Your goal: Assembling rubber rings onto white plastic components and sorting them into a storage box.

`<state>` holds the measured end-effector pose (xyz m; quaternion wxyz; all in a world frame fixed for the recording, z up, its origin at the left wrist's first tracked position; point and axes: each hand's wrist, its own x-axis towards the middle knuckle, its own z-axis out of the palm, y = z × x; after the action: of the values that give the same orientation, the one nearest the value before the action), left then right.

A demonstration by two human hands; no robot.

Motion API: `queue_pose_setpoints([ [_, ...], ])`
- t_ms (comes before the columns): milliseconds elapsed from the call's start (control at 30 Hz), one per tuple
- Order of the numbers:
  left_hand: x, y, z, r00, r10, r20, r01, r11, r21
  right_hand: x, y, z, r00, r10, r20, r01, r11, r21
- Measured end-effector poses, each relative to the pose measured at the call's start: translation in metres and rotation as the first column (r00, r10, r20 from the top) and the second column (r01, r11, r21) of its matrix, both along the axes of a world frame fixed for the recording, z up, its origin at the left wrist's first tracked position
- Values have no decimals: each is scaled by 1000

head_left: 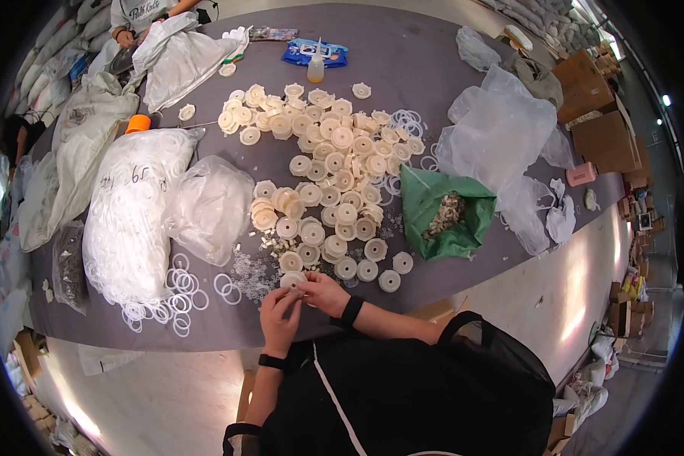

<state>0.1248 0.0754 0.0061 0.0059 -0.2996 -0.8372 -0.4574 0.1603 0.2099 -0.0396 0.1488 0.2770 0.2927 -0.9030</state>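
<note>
A round cream plastic cap [292,280] with a notched rim is held at the near edge of a large pile of similar caps [343,138]. My left hand [280,319] pinches it from the near left. From the right, the bent fingers of my right hand [326,295] close on the same cap, partly hiding it. Tiny clear rings [254,275] lie scattered just left of my hands, with small cream pieces [275,245] beyond them. Larger white rings [226,289] lie further left.
Left stands a bulky clear bag of white rings [129,205] beside another clear bag [213,205]. A green bag [450,216] with small cream pieces lies right, near clear plastic sheeting [501,129]. Far back are a small bottle [316,70] and a person [133,19] at work.
</note>
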Motion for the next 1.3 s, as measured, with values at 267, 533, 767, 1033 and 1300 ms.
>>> queue_pose_setpoints([
  [267,8,-4,-26,533,6,846,-503,806,311,0,1,13,999,14,-29,-13,1000,24],
  [533,1,-18,-43,329,-344,879,-609,635,476,3,1,10,998,57,-16,-56,996,75],
  [767,-2,-7,-24,228,-323,918,-667,635,389,3,2,18,993,99,-68,-91,989,113],
  [1033,-5,-7,-48,156,-430,890,-589,682,433,4,4,7,1000,-16,10,17,999,-49],
  [1300,-37,30,-41,982,99,161,-62,974,-217,22,48,-9,988,-139,69,86,858,506],
])
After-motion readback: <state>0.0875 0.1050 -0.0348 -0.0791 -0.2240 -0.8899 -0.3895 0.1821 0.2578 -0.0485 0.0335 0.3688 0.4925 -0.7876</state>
